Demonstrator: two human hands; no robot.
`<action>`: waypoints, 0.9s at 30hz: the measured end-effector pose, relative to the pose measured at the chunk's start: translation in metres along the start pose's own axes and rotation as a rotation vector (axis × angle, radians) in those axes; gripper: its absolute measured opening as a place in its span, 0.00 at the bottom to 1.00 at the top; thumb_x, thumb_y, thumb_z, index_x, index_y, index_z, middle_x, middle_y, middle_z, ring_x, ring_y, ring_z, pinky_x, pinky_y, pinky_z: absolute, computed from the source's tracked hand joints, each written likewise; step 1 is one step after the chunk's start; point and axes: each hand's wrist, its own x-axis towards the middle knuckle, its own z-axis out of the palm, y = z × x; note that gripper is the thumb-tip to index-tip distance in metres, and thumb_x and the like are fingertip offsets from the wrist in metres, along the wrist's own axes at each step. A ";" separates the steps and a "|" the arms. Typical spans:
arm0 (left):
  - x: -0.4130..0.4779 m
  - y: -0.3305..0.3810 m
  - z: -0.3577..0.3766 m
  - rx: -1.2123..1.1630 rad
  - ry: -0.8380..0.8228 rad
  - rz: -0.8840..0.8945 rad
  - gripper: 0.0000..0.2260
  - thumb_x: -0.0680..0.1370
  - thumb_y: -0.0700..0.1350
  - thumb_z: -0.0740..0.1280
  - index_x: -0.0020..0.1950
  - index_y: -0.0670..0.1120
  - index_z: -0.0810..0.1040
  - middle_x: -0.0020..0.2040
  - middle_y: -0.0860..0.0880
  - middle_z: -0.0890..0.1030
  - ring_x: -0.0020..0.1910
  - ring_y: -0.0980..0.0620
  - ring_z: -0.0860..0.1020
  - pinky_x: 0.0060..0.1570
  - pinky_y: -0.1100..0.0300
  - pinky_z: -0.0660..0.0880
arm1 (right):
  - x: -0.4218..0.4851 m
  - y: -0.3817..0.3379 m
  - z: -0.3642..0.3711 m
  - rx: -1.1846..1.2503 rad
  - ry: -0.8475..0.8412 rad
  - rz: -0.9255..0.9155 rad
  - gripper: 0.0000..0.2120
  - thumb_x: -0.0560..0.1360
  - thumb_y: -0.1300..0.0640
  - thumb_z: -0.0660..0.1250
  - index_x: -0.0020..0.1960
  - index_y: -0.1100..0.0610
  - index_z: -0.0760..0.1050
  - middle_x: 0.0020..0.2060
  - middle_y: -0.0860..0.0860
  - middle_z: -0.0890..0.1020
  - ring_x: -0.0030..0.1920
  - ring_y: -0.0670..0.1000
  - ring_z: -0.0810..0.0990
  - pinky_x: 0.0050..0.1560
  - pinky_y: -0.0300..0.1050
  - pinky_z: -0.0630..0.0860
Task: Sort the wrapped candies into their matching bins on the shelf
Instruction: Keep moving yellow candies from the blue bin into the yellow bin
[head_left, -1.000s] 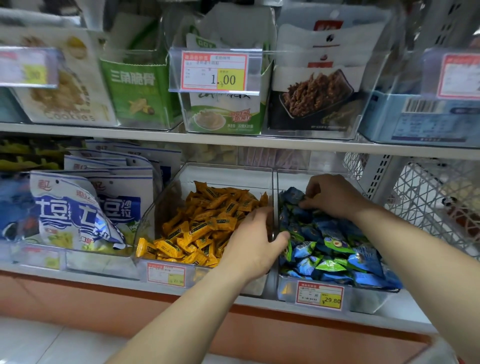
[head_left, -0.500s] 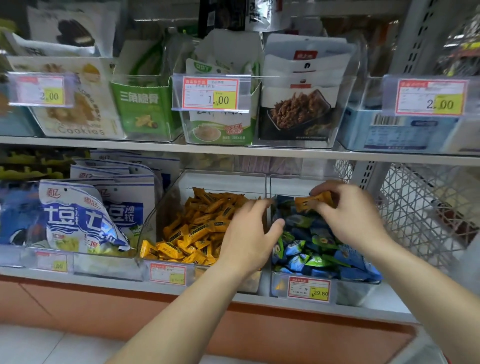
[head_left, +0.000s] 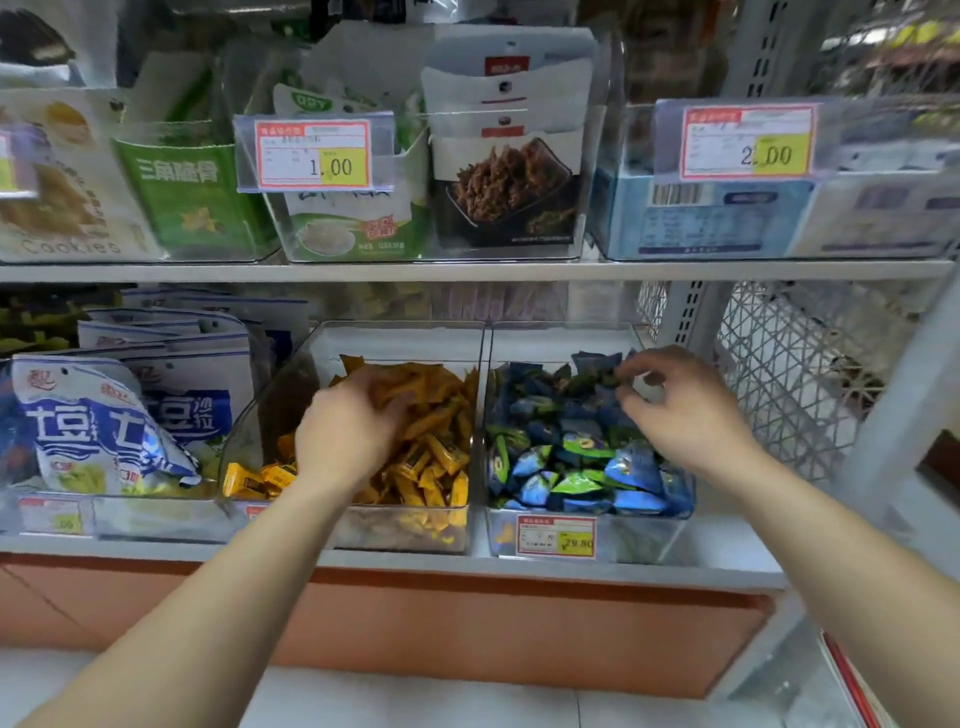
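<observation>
One head-worn view looks forward and slightly down, close to the shelf (head_left: 467, 564) at frame centre.

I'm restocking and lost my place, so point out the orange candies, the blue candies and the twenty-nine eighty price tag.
orange candies (head_left: 436, 447), head view: middle of the pile.
blue candies (head_left: 550, 434), head view: middle of the pile.
price tag (head_left: 556, 536), head view: centre of its label face.
</observation>
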 end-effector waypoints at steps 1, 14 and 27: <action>0.002 -0.003 0.001 0.070 -0.013 -0.013 0.19 0.78 0.58 0.66 0.65 0.51 0.77 0.52 0.45 0.84 0.49 0.43 0.82 0.46 0.49 0.80 | 0.001 0.008 -0.003 -0.054 0.000 0.003 0.09 0.75 0.55 0.69 0.55 0.51 0.80 0.54 0.50 0.77 0.56 0.53 0.76 0.50 0.41 0.68; -0.003 0.145 0.092 0.067 -0.511 0.571 0.30 0.74 0.65 0.65 0.74 0.57 0.68 0.70 0.52 0.75 0.66 0.50 0.74 0.63 0.54 0.73 | -0.003 0.061 0.000 0.048 -0.095 -0.003 0.20 0.76 0.58 0.66 0.68 0.53 0.73 0.59 0.48 0.81 0.37 0.39 0.76 0.39 0.30 0.64; 0.083 0.139 0.099 0.413 -0.724 0.612 0.21 0.78 0.62 0.65 0.69 0.57 0.69 0.65 0.51 0.77 0.58 0.48 0.75 0.51 0.53 0.72 | -0.003 0.084 0.007 0.102 -0.189 -0.014 0.22 0.81 0.46 0.60 0.74 0.43 0.64 0.65 0.49 0.77 0.47 0.48 0.75 0.47 0.43 0.66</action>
